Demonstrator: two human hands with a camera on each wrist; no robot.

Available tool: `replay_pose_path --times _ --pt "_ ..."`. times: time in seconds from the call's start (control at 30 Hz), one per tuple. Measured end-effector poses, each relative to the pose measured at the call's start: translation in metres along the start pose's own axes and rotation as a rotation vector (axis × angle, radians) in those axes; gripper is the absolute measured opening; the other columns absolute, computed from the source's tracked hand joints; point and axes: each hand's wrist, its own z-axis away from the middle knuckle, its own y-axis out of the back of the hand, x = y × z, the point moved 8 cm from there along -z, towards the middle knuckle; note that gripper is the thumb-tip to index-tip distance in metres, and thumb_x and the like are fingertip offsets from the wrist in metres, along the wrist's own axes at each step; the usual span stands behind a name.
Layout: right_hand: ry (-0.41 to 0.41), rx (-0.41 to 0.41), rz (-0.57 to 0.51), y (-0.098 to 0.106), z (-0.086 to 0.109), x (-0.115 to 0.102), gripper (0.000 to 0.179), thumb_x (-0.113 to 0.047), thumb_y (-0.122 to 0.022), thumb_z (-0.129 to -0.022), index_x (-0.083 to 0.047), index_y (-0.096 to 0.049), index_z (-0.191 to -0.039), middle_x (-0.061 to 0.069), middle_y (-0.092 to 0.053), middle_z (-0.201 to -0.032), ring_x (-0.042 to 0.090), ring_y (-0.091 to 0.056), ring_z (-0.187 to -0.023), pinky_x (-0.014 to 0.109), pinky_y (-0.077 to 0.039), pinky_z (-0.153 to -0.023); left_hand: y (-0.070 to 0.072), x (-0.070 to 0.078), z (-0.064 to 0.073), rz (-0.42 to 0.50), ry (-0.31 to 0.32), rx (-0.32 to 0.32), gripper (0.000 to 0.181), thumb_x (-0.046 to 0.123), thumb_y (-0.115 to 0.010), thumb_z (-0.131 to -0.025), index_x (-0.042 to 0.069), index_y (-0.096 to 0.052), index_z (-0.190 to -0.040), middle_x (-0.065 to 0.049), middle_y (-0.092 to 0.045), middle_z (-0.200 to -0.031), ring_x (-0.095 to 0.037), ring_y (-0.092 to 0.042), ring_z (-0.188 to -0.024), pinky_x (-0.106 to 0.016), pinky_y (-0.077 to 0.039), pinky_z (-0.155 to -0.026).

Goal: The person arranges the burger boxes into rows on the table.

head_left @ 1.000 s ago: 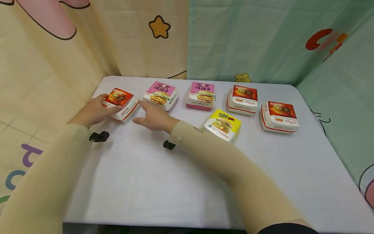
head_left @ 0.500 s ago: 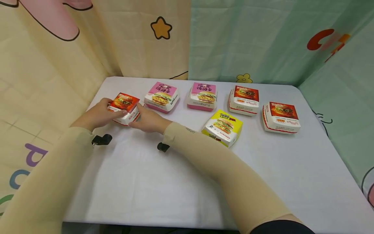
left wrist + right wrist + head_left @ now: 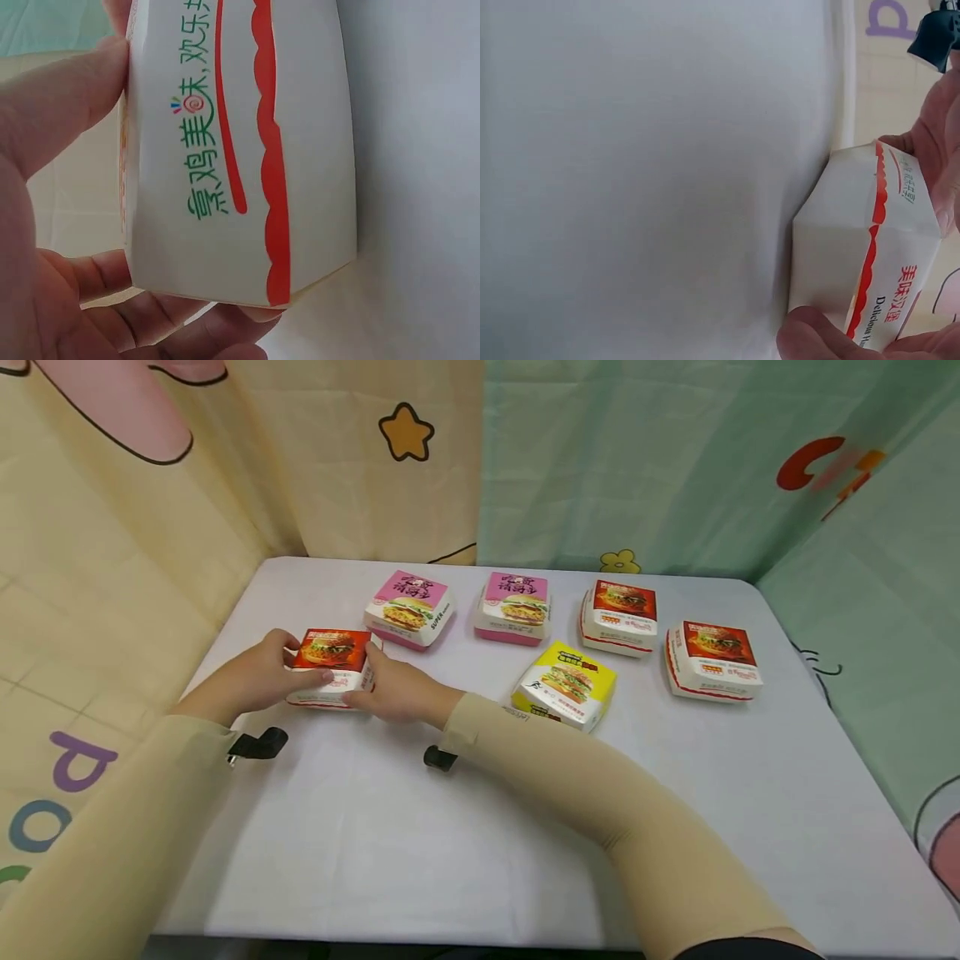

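Observation:
Both hands hold a red-and-white burger box (image 3: 331, 651) with a burger picture on its lid, at the left of the table in the head view. My left hand (image 3: 258, 680) grips its left side, thumb along the near edge. On the opposite side, my right hand (image 3: 405, 691) pinches the box's right end. Green and red lettering and a red scalloped band show on the box's side (image 3: 202, 165) in the left wrist view. The right wrist view shows the right fingers (image 3: 810, 334) against the lower corner. Whether the box fully touches the cloth is hard to tell.
Behind stand two pink burger boxes (image 3: 409, 609) (image 3: 513, 607). A yellow burger box (image 3: 564, 686) lies askew beyond the right forearm. Farther right are two more red burger boxes (image 3: 619, 617) (image 3: 712, 661). Curtains (image 3: 337, 460) border the white table (image 3: 420, 852).
The red box has come nearer and to the right, turning until its front faces me. My right hand, earlier apart from it with spread fingers, now holds its right side.

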Motion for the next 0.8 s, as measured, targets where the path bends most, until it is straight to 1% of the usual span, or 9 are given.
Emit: replay_pose_path --times 0.07,0.13,0.23,0.3,0.37,0.43,0.5,0.63,0.8 --pt "0.004 -0.002 -0.005 0.000 0.008 0.002 0.100 -0.055 -0.065 -0.100 -0.017 -0.005 -0.171 0.001 -0.031 -0.174 0.015 -0.051 -0.132 0.036 -0.044 -0.121 -0.006 0.005 0.004 -0.004 0.001 -0.019 0.112 0.070 -0.068 -0.091 -0.009 -0.023 -0.155 -0.037 -0.050 -0.140 -0.049 -0.054 -0.122 -0.062 -0.051 -0.099" --pt "0.015 0.005 -0.024 0.001 0.016 0.005 0.098 -0.052 -0.066 -0.101 -0.015 -0.007 -0.171 0.003 -0.031 -0.173 0.016 -0.050 -0.135 0.037 -0.042 -0.122 -0.012 0.011 0.008 -0.024 -0.009 -0.034 0.117 0.073 -0.068 -0.089 -0.005 -0.019 -0.160 -0.036 -0.052 -0.140 -0.048 -0.056 -0.120 -0.062 -0.053 -0.097" --pt "0.015 0.026 -0.036 0.005 0.027 0.013 0.094 -0.047 -0.067 -0.102 -0.012 -0.011 -0.170 0.005 -0.033 -0.172 0.017 -0.048 -0.137 0.039 -0.041 -0.124 -0.022 0.023 0.013 -0.042 -0.032 -0.047 0.120 0.076 -0.067 -0.087 -0.001 -0.016 -0.164 -0.034 -0.053 -0.140 -0.047 -0.056 -0.121 -0.063 -0.054 -0.098" --pt "0.015 0.042 -0.048 0.008 0.034 0.018 0.091 -0.043 -0.068 -0.102 -0.010 -0.016 -0.168 0.007 -0.037 -0.169 0.018 -0.050 -0.136 0.040 -0.041 -0.123 -0.027 0.032 0.016 -0.047 -0.057 -0.043 0.118 0.074 -0.068 -0.088 0.000 -0.017 -0.165 -0.032 -0.054 -0.141 -0.046 -0.056 -0.122 -0.064 -0.053 -0.100" --pt "0.012 0.059 -0.029 0.011 0.041 0.023 0.089 -0.042 -0.068 -0.102 -0.008 -0.018 -0.167 0.009 -0.040 -0.167 0.019 -0.051 -0.134 0.040 -0.043 -0.122 -0.031 0.040 0.018 -0.040 -0.073 -0.041 0.114 0.071 -0.068 -0.090 0.000 -0.019 -0.164 -0.031 -0.054 -0.142 -0.046 -0.055 -0.124 -0.065 -0.052 -0.102" --pt "0.008 0.072 -0.018 0.014 0.048 0.028 0.088 -0.041 -0.070 -0.102 -0.008 -0.020 -0.166 0.011 -0.043 -0.164 0.020 -0.053 -0.130 0.041 -0.045 -0.120 -0.036 0.049 0.019 -0.033 -0.093 -0.040 0.111 0.068 -0.069 -0.091 -0.001 -0.021 -0.164 -0.030 -0.054 -0.143 -0.045 -0.055 -0.125 -0.065 -0.051 -0.103" --pt "0.001 0.080 0.004 0.016 0.053 0.032 0.088 -0.040 -0.070 -0.101 -0.008 -0.021 -0.166 0.011 -0.045 -0.163 0.020 -0.054 -0.129 0.042 -0.046 -0.120 -0.041 0.056 0.019 -0.022 -0.105 -0.042 0.108 0.066 -0.069 -0.092 0.000 -0.023 -0.164 -0.029 -0.051 -0.147 -0.045 -0.054 -0.130 -0.066 -0.050 -0.106" --pt "-0.011 0.092 0.021 0.020 0.062 0.042 0.088 -0.039 -0.071 -0.101 -0.009 -0.020 -0.167 0.009 -0.044 -0.165 0.020 -0.052 -0.133 0.042 -0.044 -0.121 -0.050 0.067 0.017 0.005 -0.119 -0.047 0.107 0.065 -0.071 -0.092 0.002 -0.024 -0.164 -0.028 -0.046 -0.156 -0.047 -0.048 -0.140 -0.067 -0.044 -0.113" --pt "-0.023 0.105 0.028 0.023 0.071 0.054 0.082 -0.038 -0.063 -0.106 -0.013 -0.018 -0.169 0.006 -0.037 -0.170 0.020 -0.047 -0.144 0.043 -0.039 -0.125 -0.058 0.076 0.014 0.014 -0.115 -0.039 0.106 0.062 -0.072 -0.092 0.003 -0.023 -0.165 -0.027 -0.045 -0.159 -0.046 -0.048 -0.142 -0.066 -0.043 -0.115"
